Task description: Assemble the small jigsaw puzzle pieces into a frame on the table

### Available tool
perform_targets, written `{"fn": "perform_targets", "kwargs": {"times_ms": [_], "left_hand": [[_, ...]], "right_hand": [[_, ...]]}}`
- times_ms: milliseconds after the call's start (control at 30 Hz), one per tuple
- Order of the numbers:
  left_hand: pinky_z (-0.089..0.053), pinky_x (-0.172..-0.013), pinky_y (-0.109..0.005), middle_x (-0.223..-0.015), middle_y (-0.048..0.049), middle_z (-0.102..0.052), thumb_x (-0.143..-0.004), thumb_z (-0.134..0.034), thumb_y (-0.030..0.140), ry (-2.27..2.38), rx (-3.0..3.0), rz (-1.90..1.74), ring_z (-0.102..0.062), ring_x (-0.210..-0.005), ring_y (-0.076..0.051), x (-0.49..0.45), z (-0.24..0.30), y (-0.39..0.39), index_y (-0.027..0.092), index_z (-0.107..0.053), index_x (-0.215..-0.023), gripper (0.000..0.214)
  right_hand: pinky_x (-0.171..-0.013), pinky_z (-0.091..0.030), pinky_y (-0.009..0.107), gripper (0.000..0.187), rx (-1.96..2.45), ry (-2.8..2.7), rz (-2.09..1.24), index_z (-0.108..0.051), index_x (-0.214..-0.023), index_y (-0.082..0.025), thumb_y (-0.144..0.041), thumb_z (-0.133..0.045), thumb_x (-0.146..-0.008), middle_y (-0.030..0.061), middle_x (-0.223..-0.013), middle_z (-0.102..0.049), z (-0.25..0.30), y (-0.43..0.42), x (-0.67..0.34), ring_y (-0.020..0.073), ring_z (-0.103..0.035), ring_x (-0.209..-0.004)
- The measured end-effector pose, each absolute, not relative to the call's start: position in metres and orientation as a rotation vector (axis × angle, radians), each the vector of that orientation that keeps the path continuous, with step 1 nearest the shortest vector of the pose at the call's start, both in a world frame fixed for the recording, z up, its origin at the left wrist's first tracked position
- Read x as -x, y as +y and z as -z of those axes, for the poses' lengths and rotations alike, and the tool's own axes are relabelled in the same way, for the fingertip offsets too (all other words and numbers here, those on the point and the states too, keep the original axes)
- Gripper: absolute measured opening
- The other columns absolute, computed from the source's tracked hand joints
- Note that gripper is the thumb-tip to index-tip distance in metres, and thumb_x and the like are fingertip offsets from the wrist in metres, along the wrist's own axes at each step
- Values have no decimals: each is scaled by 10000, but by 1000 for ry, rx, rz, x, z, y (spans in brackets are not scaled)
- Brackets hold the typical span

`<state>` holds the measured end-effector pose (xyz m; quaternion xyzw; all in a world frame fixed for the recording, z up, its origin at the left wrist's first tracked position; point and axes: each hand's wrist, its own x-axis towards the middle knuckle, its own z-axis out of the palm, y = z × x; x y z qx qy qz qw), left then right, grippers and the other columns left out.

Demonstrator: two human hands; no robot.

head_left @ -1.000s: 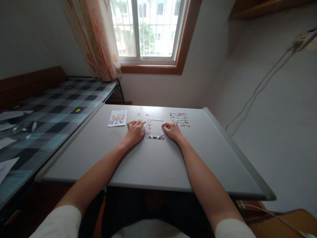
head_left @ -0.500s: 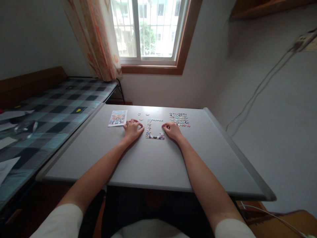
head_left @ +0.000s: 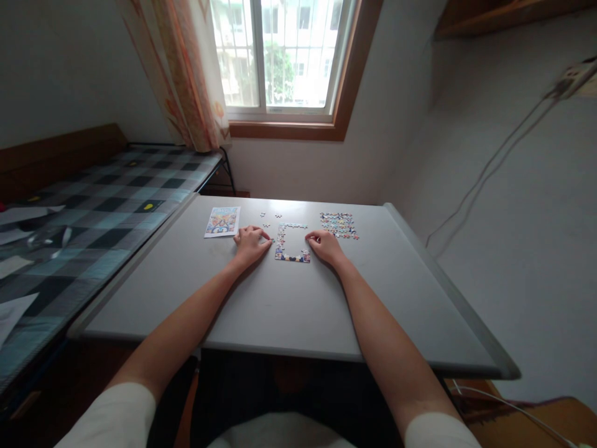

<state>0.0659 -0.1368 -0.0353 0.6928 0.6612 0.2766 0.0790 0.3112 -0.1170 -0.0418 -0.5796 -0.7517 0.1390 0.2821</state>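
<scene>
A partly joined jigsaw puzzle [head_left: 293, 258] lies on the grey-white table [head_left: 280, 305], its border pieces forming a rectangle around a bare middle. At its left side rests my left hand [head_left: 252, 244], thumb tip by the border and the other fingers apart and slightly bent. My right hand [head_left: 325, 244] is at the right side, thumb and index finger pinched together at a gap in the border. Whatever lies between those fingertips is too small to make out. Loose puzzle pieces [head_left: 339, 224] are laid out in rows beyond my right hand.
A colourful picture sheet [head_left: 222, 222] lies left of the puzzle. A few single pieces [head_left: 278, 216] are scattered behind my left hand. A bed with a checked cover [head_left: 153, 180] stands along the left, papers on it. Window [head_left: 280, 62] ahead; cables [head_left: 485, 165] hang on the right wall.
My left hand's raised fingers have lowered and drawn slightly together. My right hand stays pinched at the puzzle's right side; the view has shifted very slightly.
</scene>
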Motion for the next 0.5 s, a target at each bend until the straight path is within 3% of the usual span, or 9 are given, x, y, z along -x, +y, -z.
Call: {"fn": "perform_targets", "kwargs": {"times_ms": [233, 500], "left_hand": [[-273, -962, -465, -1006, -46, -673, -763, -649, 368, 1926, -2070, -854, -424, -1163, -303, -66, 36, -137, 256, -688, -841, 143], [-288, -926, -393, -904, 6, -705, -798, -611, 298, 1724, -2152, -1002, -561, -996, -215, -73, 29, -142, 233, -645, -783, 75]], "right_hand": [[-731, -431, 258, 217, 1548, -2014, -375, -733, -878, -215, -197, -542, -777, 31, -805, -685, 42, -117, -311, 155, -577, -732], [-723, -439, 257, 217, 1460, -1959, -386, -726, -862, -192, -128, -541, -766, 29, -791, -660, 39, -118, -307, 132, -555, -689]]}}
